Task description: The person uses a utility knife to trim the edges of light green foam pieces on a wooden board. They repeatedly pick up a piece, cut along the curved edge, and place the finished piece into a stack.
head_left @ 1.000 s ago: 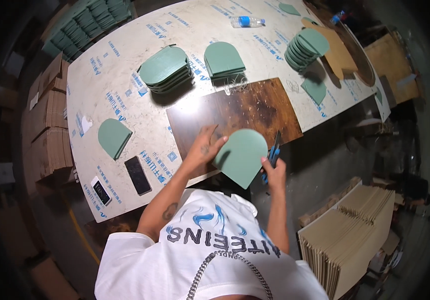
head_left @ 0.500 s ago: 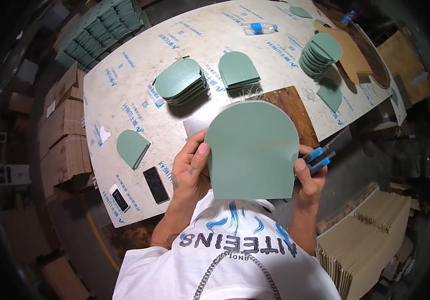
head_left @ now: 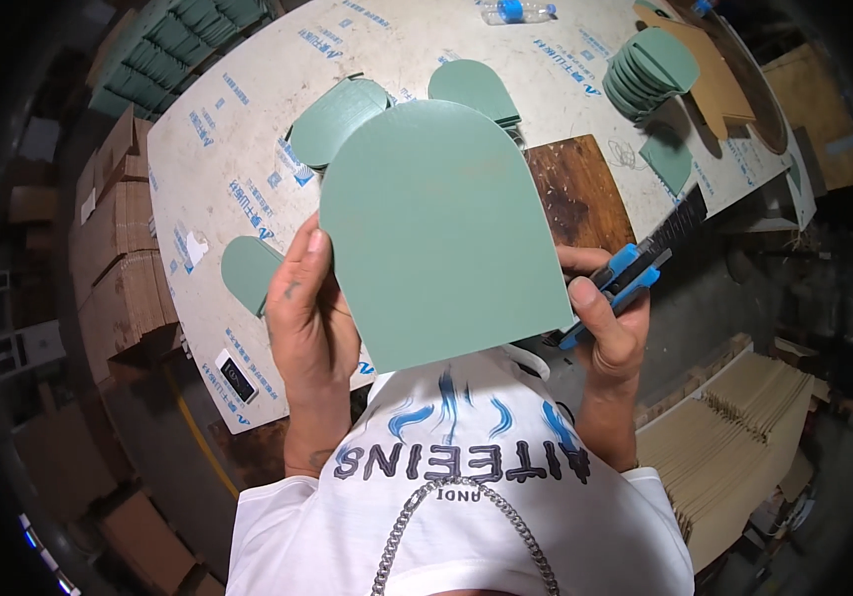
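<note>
A flat green board (head_left: pixel 441 233) with a rounded top and straight bottom is held up in front of my chest, tilted with its lower right corner raised. My left hand (head_left: pixel 309 308) grips its left edge, thumb on the near face and fingers behind. In my right hand (head_left: pixel 610 323) is a blue and black utility knife (head_left: pixel 623 278), pointing up and to the right. That hand is beside the board's lower right edge; whether its fingers touch the board, I cannot tell. Behind the board, two stacks of similar green boards (head_left: pixel 339 121) (head_left: pixel 471 87) are partly covered.
On the white table (head_left: pixel 203 164) are a brown wooden block (head_left: pixel 585 194), a tall stack of green pieces (head_left: pixel 650 74), a loose green piece (head_left: pixel 248 270), a phone (head_left: pixel 236 379) and a plastic bottle (head_left: pixel 518 12). Cardboard piles (head_left: pixel 124 288) (head_left: pixel 744 427) stand at both sides.
The board has come closer, shifting left and up and tilting, and now hides the dark phone. My left hand moved left with it. The knife shows more fully in my right hand.
</note>
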### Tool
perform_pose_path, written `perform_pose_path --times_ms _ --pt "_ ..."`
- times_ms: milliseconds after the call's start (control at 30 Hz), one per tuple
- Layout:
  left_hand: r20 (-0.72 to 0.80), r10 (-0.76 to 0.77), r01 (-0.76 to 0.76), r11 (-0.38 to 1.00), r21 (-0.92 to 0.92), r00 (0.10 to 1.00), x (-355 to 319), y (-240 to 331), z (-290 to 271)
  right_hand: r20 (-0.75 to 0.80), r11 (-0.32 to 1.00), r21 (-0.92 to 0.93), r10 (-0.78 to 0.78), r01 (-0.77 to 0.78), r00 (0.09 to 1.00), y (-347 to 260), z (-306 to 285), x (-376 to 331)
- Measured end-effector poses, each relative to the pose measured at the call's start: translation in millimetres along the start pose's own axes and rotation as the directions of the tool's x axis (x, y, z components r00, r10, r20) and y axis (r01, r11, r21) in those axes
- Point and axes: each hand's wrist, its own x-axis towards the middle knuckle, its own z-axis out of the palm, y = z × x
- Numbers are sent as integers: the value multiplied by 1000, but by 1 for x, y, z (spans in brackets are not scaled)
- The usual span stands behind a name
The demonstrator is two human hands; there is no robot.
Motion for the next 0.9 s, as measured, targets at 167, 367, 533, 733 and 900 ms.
perform_pose_path --times_ms 167,367,533,733,900 --pt "-55 9 -8 1000 16 998 6 1 -9 72 997 26 72 -74 995 3 2 15" --pt "-66 -20 15 996 -83 998 14 -2 -19 99 986 27 162 -165 982 9 2 33" --pt "-193 -165 167 986 -9 967 24 -15 -38 33 903 -74 426 -423 904 29 -11 55" --pt "-261 -311 339 938 71 914 12 -48 -72 -65 858 1 513 -514 856 89 -57 82" --pt "-301 -257 326 922 208 918 4 -55 -78 -193 920 -80 364 -385 911 150 -122 158"
